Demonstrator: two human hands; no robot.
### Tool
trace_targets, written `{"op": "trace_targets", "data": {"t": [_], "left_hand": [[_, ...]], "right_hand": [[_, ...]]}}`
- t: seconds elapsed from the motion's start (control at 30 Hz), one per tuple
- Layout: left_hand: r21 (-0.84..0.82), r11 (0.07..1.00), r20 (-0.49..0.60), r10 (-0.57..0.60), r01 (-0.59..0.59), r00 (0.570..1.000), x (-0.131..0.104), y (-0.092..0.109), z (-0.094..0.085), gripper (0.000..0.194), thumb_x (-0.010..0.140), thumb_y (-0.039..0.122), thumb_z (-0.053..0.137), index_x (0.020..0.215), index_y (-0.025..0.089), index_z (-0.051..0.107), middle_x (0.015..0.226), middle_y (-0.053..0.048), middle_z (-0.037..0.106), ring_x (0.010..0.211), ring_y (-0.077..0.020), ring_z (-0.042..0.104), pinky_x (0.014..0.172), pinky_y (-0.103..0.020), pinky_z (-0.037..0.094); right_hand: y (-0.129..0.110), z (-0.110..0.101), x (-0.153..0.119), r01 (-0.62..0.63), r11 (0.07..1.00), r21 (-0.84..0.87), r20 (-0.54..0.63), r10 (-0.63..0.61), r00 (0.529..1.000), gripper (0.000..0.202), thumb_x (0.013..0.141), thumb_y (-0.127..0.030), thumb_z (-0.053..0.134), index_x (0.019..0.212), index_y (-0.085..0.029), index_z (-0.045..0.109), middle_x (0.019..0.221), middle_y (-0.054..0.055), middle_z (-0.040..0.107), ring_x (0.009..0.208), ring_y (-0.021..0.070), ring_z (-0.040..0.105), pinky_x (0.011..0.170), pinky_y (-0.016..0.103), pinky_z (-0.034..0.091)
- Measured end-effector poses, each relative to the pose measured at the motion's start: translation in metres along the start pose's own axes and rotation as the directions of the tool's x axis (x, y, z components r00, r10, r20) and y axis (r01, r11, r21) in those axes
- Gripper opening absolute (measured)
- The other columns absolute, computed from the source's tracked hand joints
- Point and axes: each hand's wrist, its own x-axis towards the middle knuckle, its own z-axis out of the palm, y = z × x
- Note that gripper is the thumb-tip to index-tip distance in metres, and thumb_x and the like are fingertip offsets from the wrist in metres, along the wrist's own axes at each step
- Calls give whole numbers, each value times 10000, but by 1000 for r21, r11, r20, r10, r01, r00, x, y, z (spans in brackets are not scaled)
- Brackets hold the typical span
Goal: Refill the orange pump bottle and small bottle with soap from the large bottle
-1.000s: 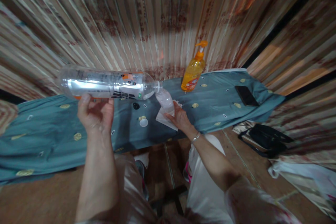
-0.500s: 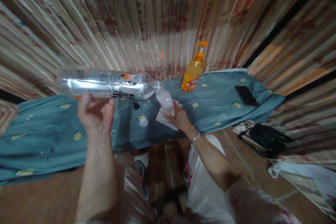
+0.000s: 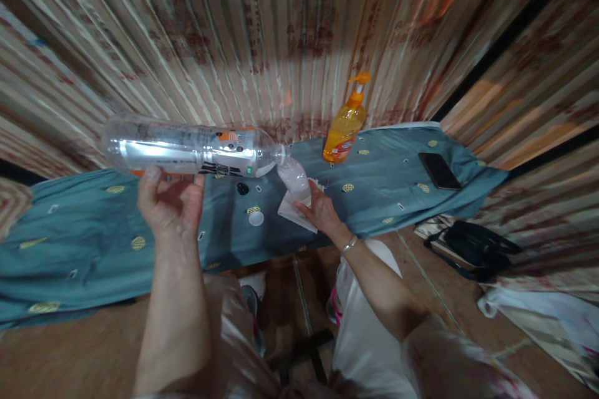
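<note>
My left hand [image 3: 171, 202] is closed around the underside of a large clear plastic bottle [image 3: 187, 148] with a silver, orange and black label. The bottle lies nearly level in the air, its uncapped neck pointing right. A smaller clear plastic bottle [image 3: 294, 177] is tilted up toward that neck, and the two mouths meet or nearly touch. My right hand [image 3: 322, 209] grips the small bottle's lower end, which its fingers partly hide. A folded white tissue or cloth [image 3: 292, 212] is at the same hand; whether it is held or lies beneath, I cannot tell.
A teal patterned cloth [image 3: 374, 187] covers the long table. On it stand an orange pump bottle [image 3: 345, 128], a black phone [image 3: 438, 171], a small black cap [image 3: 242, 188] and a white round cap [image 3: 256, 218]. Striped curtains [image 3: 262, 25] hang behind. A black bag [image 3: 477, 246] lies lower right.
</note>
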Motion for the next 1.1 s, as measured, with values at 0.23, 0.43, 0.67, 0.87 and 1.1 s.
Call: {"op": "trace_targets", "data": {"t": [0.23, 0.43, 0.67, 0.87, 1.1], "left_hand": [[-63, 998, 2, -18, 18, 1000, 1, 0, -1, 291, 509, 234, 777, 742, 246, 602, 653, 67, 612, 767, -140, 641, 841, -304, 556], [-30, 1000, 2, -7, 7, 1000, 1, 0, -1, 281, 510, 266, 780, 713, 221, 590, 694, 43, 647, 822, -159, 651, 845, -313, 557], [-72, 997, 12, -12, 13, 1000, 3, 0, -3, 267, 507, 241, 790, 694, 211, 601, 657, 68, 640, 709, -121, 637, 808, -308, 571], [-87, 996, 11, -11, 12, 1000, 4, -1, -4, 281, 504, 230, 795, 721, 204, 620, 671, 57, 662, 718, -136, 645, 783, -320, 576], [-76, 997, 22, -8, 9, 1000, 4, -1, -4, 265, 514, 226, 785, 719, 201, 618, 673, 52, 656, 743, -142, 648, 814, -321, 575]], "right_hand": [[0, 1, 0, -9, 1000, -14, -1, 9, 1000, 740, 887, -529, 600, 1410, -33, 433, 1299, 278, 616, 1158, 350, 643, 993, 499, 519], [1, 1, 0, -11, 1000, -14, 5, 11, 1000, 751, 885, -518, 608, 1410, -14, 421, 1296, 290, 612, 1159, 353, 641, 995, 492, 516], [1, 2, 0, -13, 1000, -15, -3, 13, 1000, 743, 892, -541, 588, 1408, -31, 426, 1288, 281, 620, 1156, 346, 645, 988, 490, 518], [0, 0, 0, -4, 1000, -2, 3, 4, 1000, 764, 895, -557, 572, 1397, 0, 430, 1294, 295, 613, 1161, 350, 641, 990, 491, 516], [0, 1, 0, -9, 1000, 16, -13, 10, 1000, 742, 894, -543, 580, 1409, -28, 434, 1294, 277, 623, 1172, 352, 636, 1001, 502, 511]]}}
